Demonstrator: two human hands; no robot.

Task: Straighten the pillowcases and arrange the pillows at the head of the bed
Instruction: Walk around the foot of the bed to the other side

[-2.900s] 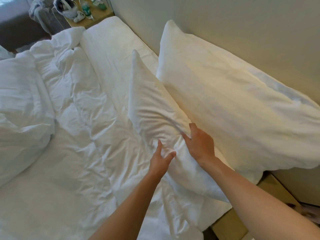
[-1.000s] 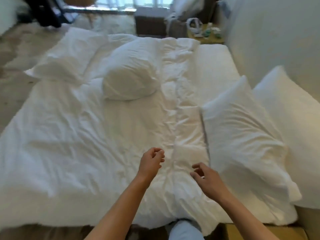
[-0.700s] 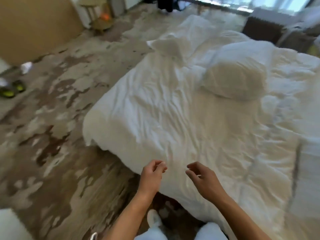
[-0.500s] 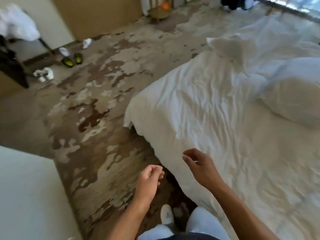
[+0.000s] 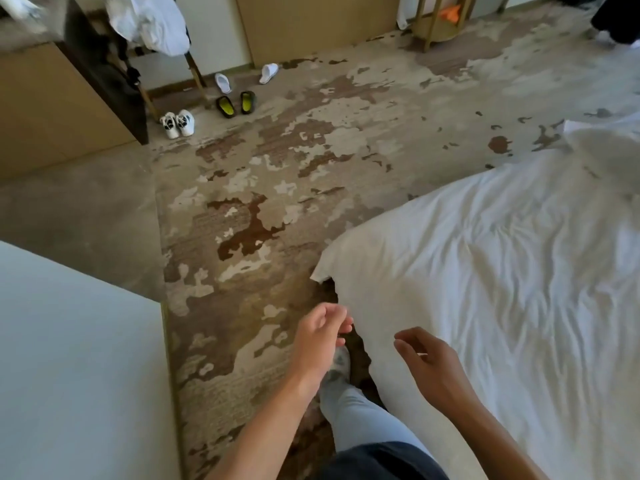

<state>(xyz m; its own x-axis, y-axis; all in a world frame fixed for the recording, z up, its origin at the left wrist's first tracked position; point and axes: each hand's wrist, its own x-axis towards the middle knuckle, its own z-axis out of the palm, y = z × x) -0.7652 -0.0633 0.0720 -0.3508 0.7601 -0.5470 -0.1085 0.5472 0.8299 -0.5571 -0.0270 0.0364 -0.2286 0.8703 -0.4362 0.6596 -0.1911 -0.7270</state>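
Observation:
The bed [image 5: 502, 289] fills the right side, covered in a wrinkled white duvet, with its near corner at mid-frame. Only a pale corner of bedding [image 5: 609, 147] shows at the far right edge; no whole pillow is in view. My left hand [image 5: 320, 336] hangs over the carpet beside the bed corner, fingers loosely curled, holding nothing. My right hand [image 5: 424, 358] hovers over the edge of the duvet, fingers loosely curled and empty. My leg in light trousers [image 5: 356, 414] steps forward below the hands.
A patterned brown and beige carpet [image 5: 277, 188] covers the floor. A white wall corner [image 5: 76, 358] stands at the lower left. Several shoes and slippers [image 5: 221, 98] lie by a dark luggage stand [image 5: 104, 64] at the back. A small gold side table [image 5: 440, 19] stands at the top.
My view has swung left, away from the pillows at the headboard to the floor beside the bed. Both hands let go of the pillow and now hang empty as I walk.

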